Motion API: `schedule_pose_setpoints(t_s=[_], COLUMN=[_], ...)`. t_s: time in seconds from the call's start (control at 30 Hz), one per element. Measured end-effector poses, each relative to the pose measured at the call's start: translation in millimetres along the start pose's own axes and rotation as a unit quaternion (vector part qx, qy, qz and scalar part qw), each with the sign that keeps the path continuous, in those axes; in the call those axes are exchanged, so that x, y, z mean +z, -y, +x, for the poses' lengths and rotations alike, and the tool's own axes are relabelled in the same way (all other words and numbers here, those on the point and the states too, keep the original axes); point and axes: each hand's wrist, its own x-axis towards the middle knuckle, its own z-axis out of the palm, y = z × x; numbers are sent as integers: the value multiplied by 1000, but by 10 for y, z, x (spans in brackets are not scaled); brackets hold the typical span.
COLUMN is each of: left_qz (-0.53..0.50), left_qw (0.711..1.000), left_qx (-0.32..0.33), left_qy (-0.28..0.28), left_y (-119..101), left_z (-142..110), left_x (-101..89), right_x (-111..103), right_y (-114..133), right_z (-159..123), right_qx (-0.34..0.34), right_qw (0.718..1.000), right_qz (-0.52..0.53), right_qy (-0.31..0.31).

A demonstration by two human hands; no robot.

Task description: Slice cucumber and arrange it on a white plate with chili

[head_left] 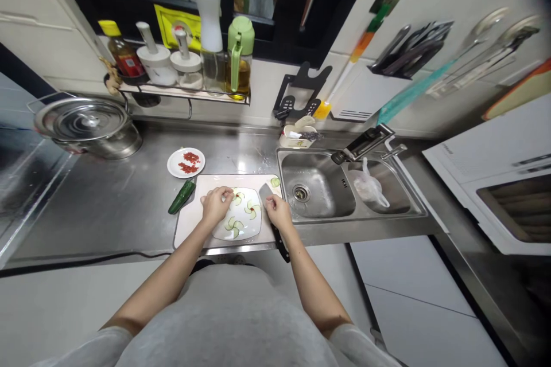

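A white square plate (248,230) lies on a pale cutting board (188,228), with curved cucumber slices (235,226) set out in pinwheels, some with a red bit at the centre. Over the plate's upper left edge is my left hand (215,204), its fingertips pinched together; whatever they hold is too small to name. My right hand (279,212) is closed just off the plate's right side, thumb and finger together, their contents hidden. Beneath it lies a knife (282,248), blade pointing away; whether the hand touches it I cannot tell. A cucumber slice (275,182) rests at the board's far right corner.
Left of the board are a piece of cucumber (181,197) and a small white plate (171,164) with chopped red bits (189,167). A double sink (318,189) adjoins on the right. A lidded steel pot (107,140) stands far left, below a rack of bottles (185,89).
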Motion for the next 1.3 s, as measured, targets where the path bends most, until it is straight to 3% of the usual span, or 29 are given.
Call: schedule_pose_setpoints(t_s=[0.43,0.67,0.8,0.97,1.13,1.3], left_qz=[26,42,76,147,189,213], left_qw=[985,973,973,977,978,974], left_qx=[-102,-133,-139,-117,-82,-70], left_qy=[-137,-187,-167,-98,-43,-26], left_y=[669,835,843,850,862,880], left_z=[307,603,853,1097,1231,1304], left_x=[-760,-1025,-1055,-969,-888,-830], right_x=[21,53,86,135,200,209], right_y=[149,186,230,323,448,511], right_z=[26,16,-16,-107,-222,-241], right_qx=[-12,-24,-32,-51,-82,-82], right_qw=[997,997,995,994,991,991], right_qz=[69,74,92,99,96,91], right_qy=[-20,-19,-12,12,43,49])
